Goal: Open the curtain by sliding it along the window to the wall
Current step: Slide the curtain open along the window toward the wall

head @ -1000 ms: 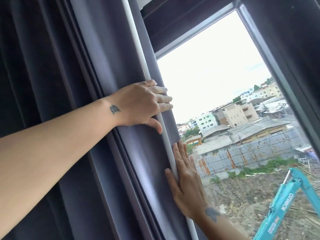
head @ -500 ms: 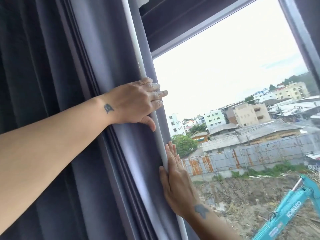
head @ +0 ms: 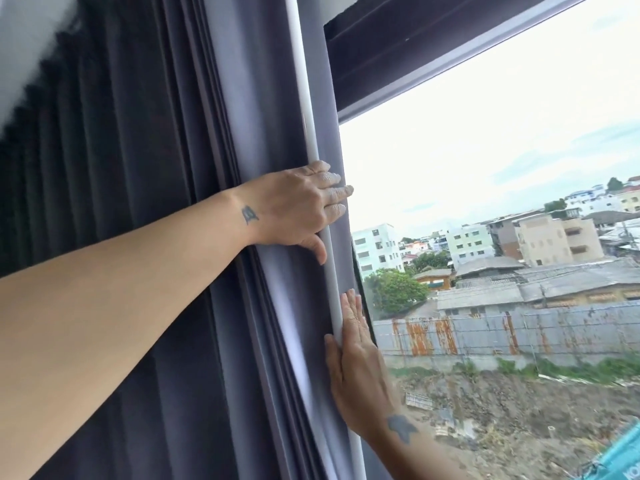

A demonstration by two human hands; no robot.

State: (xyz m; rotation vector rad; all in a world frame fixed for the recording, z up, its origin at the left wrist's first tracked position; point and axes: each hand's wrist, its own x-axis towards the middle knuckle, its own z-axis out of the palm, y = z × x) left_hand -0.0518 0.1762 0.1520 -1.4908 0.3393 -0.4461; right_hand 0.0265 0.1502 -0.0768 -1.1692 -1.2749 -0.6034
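Only writing: partial white letters on the turquoise excavator arm point(head: 620, 460) at the bottom right corner, cut off, can't read it. Room: dark grey pleated fabric curtain point(head: 138, 237) fills the left half, bunched in folds, w/ its white-edged leading hem point(head: 313, 133) running down just left of the glass. Dark window frame point(head: 433, 46) across the top right. Pale ceiling strip top left. Outside thru the glass: overcast sky, low concrete bldgs, rusty corrugated fence, green tree, bare dirt lot. Left hand point(head: 298, 209) has its fingers curled round the hem, thumb pressing the fabric front. Right hand point(head: 360, 372), lower, lies flat w/ straight fingers against the same hem, gripping nothing. Both wrists have small dark tattoos.
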